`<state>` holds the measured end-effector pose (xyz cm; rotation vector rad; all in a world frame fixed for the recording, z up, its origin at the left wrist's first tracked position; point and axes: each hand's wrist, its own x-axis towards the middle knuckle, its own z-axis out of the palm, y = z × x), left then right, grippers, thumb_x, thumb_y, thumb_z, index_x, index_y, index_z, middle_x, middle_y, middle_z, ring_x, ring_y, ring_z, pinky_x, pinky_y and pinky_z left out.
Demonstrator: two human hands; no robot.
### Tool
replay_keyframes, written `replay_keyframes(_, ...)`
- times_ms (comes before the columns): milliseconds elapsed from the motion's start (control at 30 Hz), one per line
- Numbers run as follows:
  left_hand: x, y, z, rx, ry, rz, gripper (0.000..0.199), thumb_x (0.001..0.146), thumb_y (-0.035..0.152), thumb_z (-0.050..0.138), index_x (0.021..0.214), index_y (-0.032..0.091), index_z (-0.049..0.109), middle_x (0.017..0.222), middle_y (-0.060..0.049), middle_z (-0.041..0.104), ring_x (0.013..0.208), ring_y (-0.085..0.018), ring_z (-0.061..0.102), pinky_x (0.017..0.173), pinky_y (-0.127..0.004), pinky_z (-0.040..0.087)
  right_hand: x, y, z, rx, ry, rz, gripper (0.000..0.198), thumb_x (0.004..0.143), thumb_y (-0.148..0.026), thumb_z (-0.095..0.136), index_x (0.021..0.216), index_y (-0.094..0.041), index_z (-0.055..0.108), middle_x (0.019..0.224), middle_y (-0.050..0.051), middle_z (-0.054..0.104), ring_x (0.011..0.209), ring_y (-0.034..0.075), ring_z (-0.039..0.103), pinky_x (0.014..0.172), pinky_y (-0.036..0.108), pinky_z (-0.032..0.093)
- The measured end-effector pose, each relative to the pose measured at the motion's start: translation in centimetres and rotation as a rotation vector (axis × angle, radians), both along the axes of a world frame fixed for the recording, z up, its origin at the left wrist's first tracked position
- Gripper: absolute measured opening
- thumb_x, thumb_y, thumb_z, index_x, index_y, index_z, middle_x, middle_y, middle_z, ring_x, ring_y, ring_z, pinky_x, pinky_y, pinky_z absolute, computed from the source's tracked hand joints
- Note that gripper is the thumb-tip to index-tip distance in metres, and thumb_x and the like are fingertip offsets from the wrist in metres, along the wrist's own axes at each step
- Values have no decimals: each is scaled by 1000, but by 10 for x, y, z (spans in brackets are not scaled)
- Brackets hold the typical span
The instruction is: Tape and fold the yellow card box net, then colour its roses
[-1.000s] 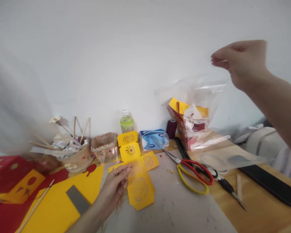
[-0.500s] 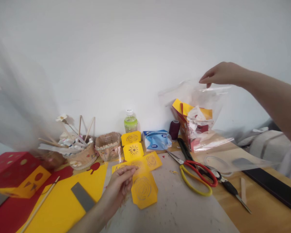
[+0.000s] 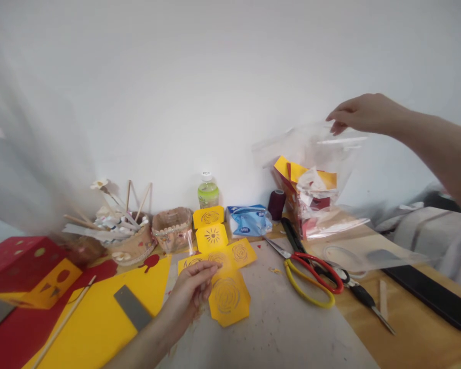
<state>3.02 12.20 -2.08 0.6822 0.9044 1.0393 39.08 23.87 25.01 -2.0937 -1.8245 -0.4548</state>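
My left hand [image 3: 194, 289] is closed in a pinch at the middle of a yellow paper cutout [image 3: 227, 300]. The cutout is a cross-shaped box net with flat panels, cut with swirling rose patterns and one sun-like pattern. Its far panels tilt up, and my fingers cover part of the left one. High on the right, my right hand [image 3: 355, 114] hangs with fingers bent and slightly apart, and no object shows in them. Just below it stands a clear plastic bag [image 3: 343, 161] with yellow and red paper scraps [image 3: 292, 170] inside.
Red-and-yellow-handled scissors [image 3: 311, 279] and a craft knife [image 3: 369, 300] lie right on the grey mat [image 3: 284, 333]. Behind stand a tissue pack [image 3: 249, 221], a thread spool [image 3: 277, 205], a bottle [image 3: 208, 195] and small baskets [image 3: 172, 236]. A red-and-yellow paper box [image 3: 26, 266] sits left.
My right hand has shifted a little right and up from the bag's mouth, its fingers slightly more spread. My left hand and the cutout stay almost in place.
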Motion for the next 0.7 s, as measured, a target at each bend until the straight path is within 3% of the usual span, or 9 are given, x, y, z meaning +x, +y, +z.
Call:
replay_keyframes(133, 1, 0, 0, 9, 16, 7, 29, 54, 30, 80, 75, 12, 69, 45, 6, 42, 38, -2, 36, 37, -13, 28, 1, -1, 2, 27, 15, -83, 66, 89, -56, 24, 100, -8, 69, 115, 18, 59, 105, 22, 51, 78, 35, 34)
replay_keyframes(300, 0, 0, 1, 3, 50, 14, 29, 54, 30, 79, 75, 13, 69, 44, 6, 43, 38, -3, 37, 37, -15, 26, 5, -1, 4, 57, -11, -165, 41, 90, -38, 41, 109, -11, 64, 117, 13, 60, 110, 25, 48, 79, 35, 36)
replay_keyframes(467, 0, 0, 0, -3, 61, -1, 29, 55, 32, 78, 76, 13, 69, 46, 5, 46, 38, -3, 37, 37, -16, 26, 10, -5, 1, 14, 5, -288, 34, 82, -30, 54, 111, -15, 64, 121, 12, 57, 114, 28, 45, 78, 37, 35)
replay_keyframes(600, 1, -1, 4, -12, 43, 4, 30, 52, 32, 80, 74, 13, 70, 43, 7, 39, 38, -3, 35, 38, -15, 27, 10, -11, 3, 145, 34, -395, 47, 89, -32, 30, 116, -8, 60, 123, 17, 52, 114, 30, 43, 68, 41, 31)
replay_keyframes(700, 2, -3, 10, -14, 48, 14, 28, 53, 29, 79, 73, 12, 69, 43, 7, 38, 39, -3, 34, 38, -15, 26, -2, -20, 7, 304, -33, -345, 55, 92, -27, 19, 117, 7, 55, 122, 30, 45, 115, 40, 39, 66, 44, 33)
